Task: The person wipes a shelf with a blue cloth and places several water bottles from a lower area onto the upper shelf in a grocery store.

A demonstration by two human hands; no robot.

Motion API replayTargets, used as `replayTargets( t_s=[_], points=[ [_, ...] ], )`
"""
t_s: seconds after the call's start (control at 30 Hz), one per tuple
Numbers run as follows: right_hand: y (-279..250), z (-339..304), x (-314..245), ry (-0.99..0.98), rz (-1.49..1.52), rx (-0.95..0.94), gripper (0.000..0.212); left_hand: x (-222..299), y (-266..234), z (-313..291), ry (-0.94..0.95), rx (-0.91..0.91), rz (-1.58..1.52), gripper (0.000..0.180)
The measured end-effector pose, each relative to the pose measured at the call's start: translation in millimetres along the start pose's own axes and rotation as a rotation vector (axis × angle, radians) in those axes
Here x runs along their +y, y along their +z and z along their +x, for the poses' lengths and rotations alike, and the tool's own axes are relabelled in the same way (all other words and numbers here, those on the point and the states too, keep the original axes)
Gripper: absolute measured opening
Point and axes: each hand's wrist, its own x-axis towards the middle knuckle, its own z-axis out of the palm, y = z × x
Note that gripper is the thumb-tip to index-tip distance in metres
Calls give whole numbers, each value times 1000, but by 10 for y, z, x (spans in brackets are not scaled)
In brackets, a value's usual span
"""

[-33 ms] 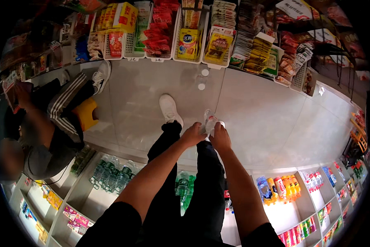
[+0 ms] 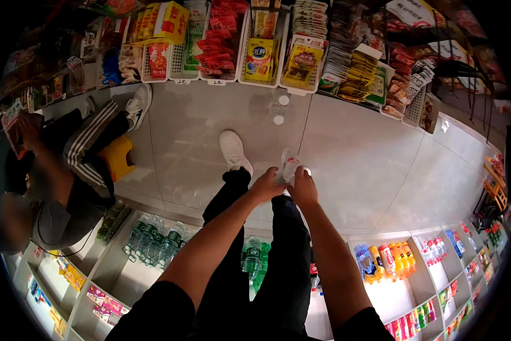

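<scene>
A clear plastic bottle (image 2: 290, 161) is held low over the floor, in front of my right shoe, its far end pointing away from me. My right hand (image 2: 302, 188) is closed around its near part. From the other side my left hand (image 2: 267, 186) has its bent fingers against the same bottle, close to the right hand. The fingers hide the bottle's near end. Farther off, two clear items with white tops, apparently bottles (image 2: 278, 111), are on the grey floor.
White baskets (image 2: 219, 81) of packaged snacks line the far side. At left a person (image 2: 68, 187) sits near a yellow stool (image 2: 117, 158). Shelves close to me hold water bottles (image 2: 164, 244) and orange drinks (image 2: 401, 260). My left shoe (image 2: 233, 149) stands on the tiles.
</scene>
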Motion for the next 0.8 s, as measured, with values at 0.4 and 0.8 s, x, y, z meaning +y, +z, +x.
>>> replayTargets(
  t_s=[0.4,0.8],
  points=[
    [231,924,-237,-156,-120,21,47,-321,-111,761,16,88,-492,86],
    [262,1231,-310,-241,-66,139,47,-227,-400,1023,101,57,-474,82]
  ],
)
